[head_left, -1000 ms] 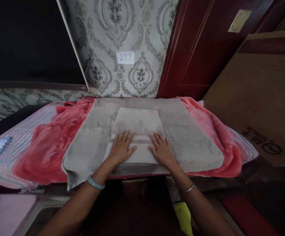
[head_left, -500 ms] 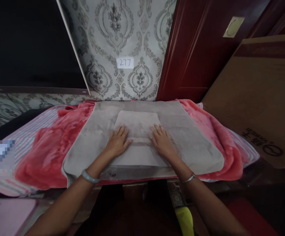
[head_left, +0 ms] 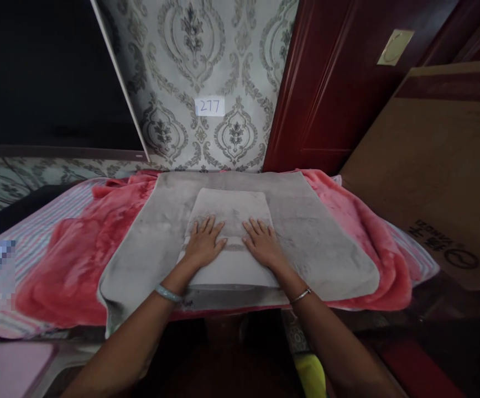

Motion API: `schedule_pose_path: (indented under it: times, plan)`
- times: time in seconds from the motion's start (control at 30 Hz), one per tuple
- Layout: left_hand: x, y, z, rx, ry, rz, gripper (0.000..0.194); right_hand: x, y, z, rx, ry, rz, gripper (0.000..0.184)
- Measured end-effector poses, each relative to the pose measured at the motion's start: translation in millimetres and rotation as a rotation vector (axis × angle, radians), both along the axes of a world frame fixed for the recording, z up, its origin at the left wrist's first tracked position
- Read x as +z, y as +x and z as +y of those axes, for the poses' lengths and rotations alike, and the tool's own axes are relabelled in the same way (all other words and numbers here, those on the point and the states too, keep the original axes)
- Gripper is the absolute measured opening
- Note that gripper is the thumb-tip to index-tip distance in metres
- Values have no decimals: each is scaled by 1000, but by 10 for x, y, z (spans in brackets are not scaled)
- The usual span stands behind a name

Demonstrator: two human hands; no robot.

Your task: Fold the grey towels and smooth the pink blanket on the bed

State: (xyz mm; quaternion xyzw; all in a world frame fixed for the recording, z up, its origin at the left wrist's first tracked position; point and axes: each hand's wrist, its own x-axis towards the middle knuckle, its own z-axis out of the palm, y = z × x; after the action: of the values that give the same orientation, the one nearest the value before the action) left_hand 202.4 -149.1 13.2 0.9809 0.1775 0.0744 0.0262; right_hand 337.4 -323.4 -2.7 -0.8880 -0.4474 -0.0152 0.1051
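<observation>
At the centre of a grey plush throw (head_left: 323, 237) lies a pale grey cloth (head_left: 231, 271), apparently already folded into a rectangle; a darker band crosses it, its two sections seemingly not stacked. The left hand (head_left: 203, 243) and right hand (head_left: 262, 243) rest flat on it, fingers spread. Right of the throw, a cardboard box (head_left: 431, 160) hides any contents.

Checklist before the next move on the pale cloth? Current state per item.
1. Left hand flat on pale cloth, fingers spread: ok.
2. Right hand likewise, fingers on the cloth: ok.
3. Pale cloth within the larger grey cloth's edges: ok.
4. Grey cloth's near-left corner lying flat on the red blanket: not ok, it hangs over the near edge.
5. Pale cloth's underside smooth: cannot tell, hidden.
</observation>
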Motion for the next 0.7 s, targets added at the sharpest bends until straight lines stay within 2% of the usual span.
schedule_pose_path:
  times: [0.1, 0.23, 0.33, 0.4, 0.53, 0.6, 0.7]
  plan:
    - [25, -57, 26, 79, -3, 11, 64, -37, 77, -89, -10, -16, 0, 59]
    - [48, -176, 141, 164, -23, 43, 65, -90, 257, -329, -96, -68, 15, 59]
    - [115, -172, 220, 261, -37, 36, 66, -30, 351, -395, -178, -82, 22, 58]
    - [191, -69, 237, 258, -23, 12, 64, 64, 371, -297, -215, -46, 11, 57]
    - [311, 320, 214, 63, 12, 3, 60, 254, 358, 159, -121, 43, -14, 57]
    - [291, 506, 218, 21, 18, 6, 60, 278, 365, 382, -68, 63, -31, 58]
    - [162, 657, 270, 31, 37, -29, 60, 197, 415, 569, -33, 59, -40, 57]
